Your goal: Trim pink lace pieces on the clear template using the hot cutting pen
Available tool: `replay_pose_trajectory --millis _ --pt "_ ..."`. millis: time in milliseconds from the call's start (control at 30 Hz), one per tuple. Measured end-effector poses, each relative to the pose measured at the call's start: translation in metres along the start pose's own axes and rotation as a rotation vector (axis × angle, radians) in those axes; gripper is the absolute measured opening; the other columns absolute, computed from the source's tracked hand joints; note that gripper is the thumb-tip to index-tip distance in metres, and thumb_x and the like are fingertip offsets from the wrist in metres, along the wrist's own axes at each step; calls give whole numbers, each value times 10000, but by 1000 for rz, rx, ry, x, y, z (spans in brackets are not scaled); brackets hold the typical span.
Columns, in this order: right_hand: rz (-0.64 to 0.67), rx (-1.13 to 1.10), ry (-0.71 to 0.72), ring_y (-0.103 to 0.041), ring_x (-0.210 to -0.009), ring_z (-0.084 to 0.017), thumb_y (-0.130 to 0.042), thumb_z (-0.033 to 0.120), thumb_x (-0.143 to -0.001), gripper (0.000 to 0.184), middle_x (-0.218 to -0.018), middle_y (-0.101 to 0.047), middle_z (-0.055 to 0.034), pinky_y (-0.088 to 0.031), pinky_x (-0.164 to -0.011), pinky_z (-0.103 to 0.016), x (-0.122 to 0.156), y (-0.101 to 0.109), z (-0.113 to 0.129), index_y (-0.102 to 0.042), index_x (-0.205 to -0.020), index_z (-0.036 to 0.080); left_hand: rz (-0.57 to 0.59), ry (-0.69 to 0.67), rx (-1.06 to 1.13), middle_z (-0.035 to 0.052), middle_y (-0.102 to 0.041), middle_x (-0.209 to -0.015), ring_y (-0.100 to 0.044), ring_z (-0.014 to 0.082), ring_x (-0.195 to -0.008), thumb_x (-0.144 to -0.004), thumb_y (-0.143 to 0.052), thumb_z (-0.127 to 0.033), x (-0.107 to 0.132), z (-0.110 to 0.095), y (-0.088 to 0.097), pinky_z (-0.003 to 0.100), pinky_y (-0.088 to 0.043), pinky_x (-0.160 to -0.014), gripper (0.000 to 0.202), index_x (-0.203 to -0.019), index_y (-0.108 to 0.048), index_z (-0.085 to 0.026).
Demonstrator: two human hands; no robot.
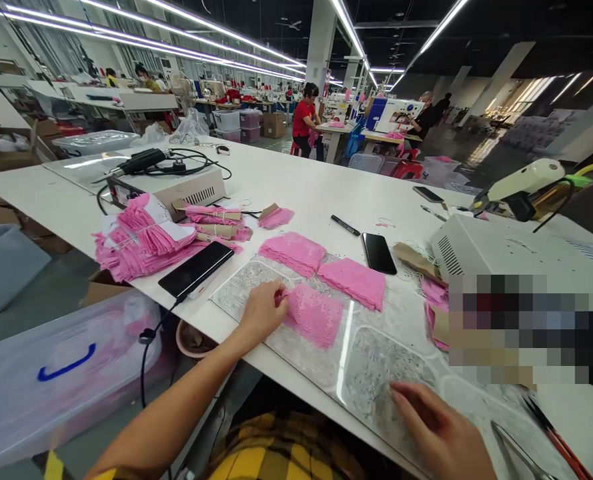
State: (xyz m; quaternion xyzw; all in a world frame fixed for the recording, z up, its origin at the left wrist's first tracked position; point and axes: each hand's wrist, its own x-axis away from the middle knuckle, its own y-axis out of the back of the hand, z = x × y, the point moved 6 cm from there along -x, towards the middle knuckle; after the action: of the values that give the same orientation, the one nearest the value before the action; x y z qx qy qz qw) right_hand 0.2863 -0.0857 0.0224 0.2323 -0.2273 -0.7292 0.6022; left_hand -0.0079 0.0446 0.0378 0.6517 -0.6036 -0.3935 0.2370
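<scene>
My left hand [265, 310] pinches the left edge of a single pink lace piece [317, 315], which lies on a clear, scuffed mat [306, 363]. Just beyond it are two neat stacks of pink lace pieces, a left stack [292, 252] and a right stack [352, 283]. Low on the right, my right hand [439, 427] is over the mat, thumb and forefinger tips close together. Whatever may be between those tips is too small to make out. Tweezers [519, 448] and red-handled scissors [559, 437] lie to the right of that hand.
Bundled pink pieces [141, 237] and a phone with a cable [196, 269] are on the left. Another phone [379, 253] and a pen [345, 225] lie past the stacks. Grey machine boxes stand left [191, 193] and right [516, 250]. A person in red [303, 120] works farther back.
</scene>
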Motion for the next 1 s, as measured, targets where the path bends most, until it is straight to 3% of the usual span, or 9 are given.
replay_pose_trajectory --millis 67,200,367,467,533,700,833,900,1000 --pt "-15 -17 125 -672 -630 -205 -619 517 -748 302 -728 -721 -44 -556 -572 -292 -26 -14 27 -724 -776 235 -14 -7 -3 27 -616 -768 -566 209 -799 -785 -511 -156 6 6 1 354 -425 -762 60 -765 -559 -187" --pt "120 59 326 -598 -571 -149 -552 391 -830 235 -743 -683 -44 -518 -543 -276 -51 -48 61 -707 -845 216 -19 -47 11 52 -649 -902 -576 239 -919 -762 -521 -126 9 16 1 404 -440 -846 90 -798 -574 -188" --pt "207 243 419 -621 -659 -155 -588 310 -816 256 -923 -683 -52 -534 -621 -302 -53 -77 69 -672 -1043 227 33 -197 57 88 -647 -1103 -586 243 -1066 -786 -566 -130 9 20 13 420 -472 -950 223 -994 -628 -183" --pt "197 314 501 -651 -750 -177 -565 279 -838 185 -933 -686 -44 -526 -657 -303 -54 -88 70 -674 -983 244 111 -350 69 85 -572 -1302 -551 229 -1191 -793 -621 -145 14 19 22 380 -474 -1005 331 -1111 -642 -233" --pt "201 319 535 -652 -763 -178 -507 254 -875 166 -879 -683 -35 -510 -653 -293 -57 -93 71 -670 -901 246 171 -452 38 88 -551 -1339 -559 225 -1195 -827 -626 -166 18 20 24 363 -494 -987 274 -1086 -666 -248" --pt "273 246 462 -590 -654 -157 -464 234 -872 192 -779 -648 -32 -455 -594 -285 -69 -90 80 -623 -767 218 208 -540 -20 102 -621 -1219 -609 226 -1112 -923 -532 -212 13 25 20 383 -506 -953 160 -951 -689 -217" --pt "393 101 333 -517 -587 -130 -491 304 -848 197 -674 -592 -3 -398 -545 -261 -87 -74 92 -585 -702 209 271 -575 -4 64 -658 -1137 -642 174 -1030 -921 -505 -173 -5 14 25 284 -514 -900 177 -896 -675 -216" --pt "398 67 301 -483 -557 -122 -506 359 -832 227 -621 -558 11 -376 -529 -256 -105 -65 98 -579 -683 204 296 -597 10 44 -676 -1073 -654 149 -973 -906 -513 -153 -25 5 29 241 -509 -867 166 -876 -666 -213" --pt "370 66 314 -440 -517 -115 -513 393 -796 261 -558 -505 24 -356 -513 -259 -148 -56 111 -553 -630 197 278 -609 11 40 -688 -966 -652 151 -917 -892 -511 -139 -74 -7 36 238 -497 -839 167 -830 -654 -198"
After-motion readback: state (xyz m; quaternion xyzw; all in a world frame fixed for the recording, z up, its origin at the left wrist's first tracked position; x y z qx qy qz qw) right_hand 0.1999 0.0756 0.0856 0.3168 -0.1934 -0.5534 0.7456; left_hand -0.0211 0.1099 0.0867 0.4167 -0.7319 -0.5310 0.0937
